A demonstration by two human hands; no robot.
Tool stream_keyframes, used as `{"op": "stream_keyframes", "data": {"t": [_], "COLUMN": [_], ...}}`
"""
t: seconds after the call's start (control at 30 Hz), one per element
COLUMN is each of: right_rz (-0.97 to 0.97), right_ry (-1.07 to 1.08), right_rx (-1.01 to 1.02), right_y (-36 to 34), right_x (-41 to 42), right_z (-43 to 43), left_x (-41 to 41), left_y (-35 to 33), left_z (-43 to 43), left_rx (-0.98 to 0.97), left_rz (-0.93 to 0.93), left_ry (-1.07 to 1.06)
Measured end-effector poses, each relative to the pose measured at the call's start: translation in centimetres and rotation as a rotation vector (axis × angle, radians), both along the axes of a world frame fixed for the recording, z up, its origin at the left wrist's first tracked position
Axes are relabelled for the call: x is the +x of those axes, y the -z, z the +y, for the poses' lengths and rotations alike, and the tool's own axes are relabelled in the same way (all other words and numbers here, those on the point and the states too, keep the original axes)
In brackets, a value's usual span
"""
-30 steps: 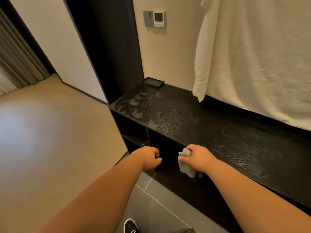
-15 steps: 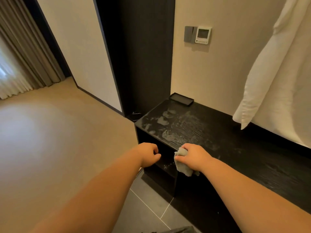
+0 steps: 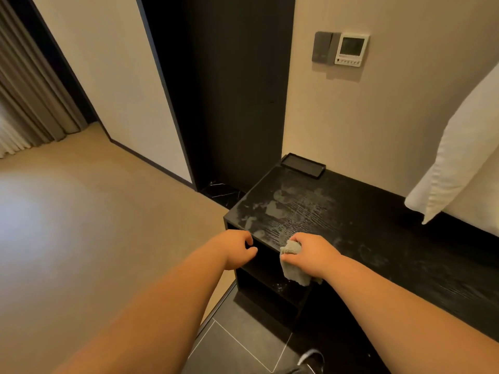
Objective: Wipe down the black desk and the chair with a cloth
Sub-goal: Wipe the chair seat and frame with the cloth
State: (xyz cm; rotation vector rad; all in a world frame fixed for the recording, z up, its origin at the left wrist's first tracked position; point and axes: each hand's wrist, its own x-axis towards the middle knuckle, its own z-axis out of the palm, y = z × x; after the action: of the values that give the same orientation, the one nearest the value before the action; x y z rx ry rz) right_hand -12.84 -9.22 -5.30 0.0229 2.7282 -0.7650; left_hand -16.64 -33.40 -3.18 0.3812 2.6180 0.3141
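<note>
Cloth [image 3: 293,263] at desk [image 3: 378,225] edge; tray [image 3: 302,166] behind.

Two hands [image 3: 237,248] [image 3: 313,255], one grey cloth [image 3: 293,263], one black desk [image 3: 378,225], one black tray [image 3: 302,166], two wall panels [image 3: 351,49] [image 3: 321,47], one shoe [image 3: 310,359]

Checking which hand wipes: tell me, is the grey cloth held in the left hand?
No, the right hand grips the crumpled grey cloth at the black wooden desk's front edge.
</note>
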Motion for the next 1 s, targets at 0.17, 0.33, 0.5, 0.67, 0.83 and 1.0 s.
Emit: {"op": "stream_keyframes", "data": {"t": [0.17,0.33,0.5,0.67,0.83,1.0], "right_rz": [0.001,0.039,0.027,0.012,-0.015,-0.044], "right_ry": [0.016,0.042,0.092,0.21,0.298,0.449], "right_rx": [-0.017,-0.042,-0.038,-0.078,-0.09,-0.041], "right_y": [1.5,1.0,0.0,0.4,3.2,4.1], "right_x": [-6.7,-14.8,-22.4,-29.4,-34.5,-39.2], "right_z": [0.4,2.5,6.3,8.9,9.6,9.7], "left_x": [-6.5,-15.1,-22.7,-29.4,-37.6,-45.6], "left_y": [0.4,-1.0,-2.3,-1.4,0.4,2.7], "left_z": [1.0,3.3,6.0,8.4,9.5,11.1], "left_rx": [-0.019,-0.031,0.002,0.034,0.024,0.027], "left_rz": [-0.001,0.039,0.048,0.022,-0.019,-0.064], "left_ry": [0.028,0.04,0.009,0.046,0.141,0.273]}}
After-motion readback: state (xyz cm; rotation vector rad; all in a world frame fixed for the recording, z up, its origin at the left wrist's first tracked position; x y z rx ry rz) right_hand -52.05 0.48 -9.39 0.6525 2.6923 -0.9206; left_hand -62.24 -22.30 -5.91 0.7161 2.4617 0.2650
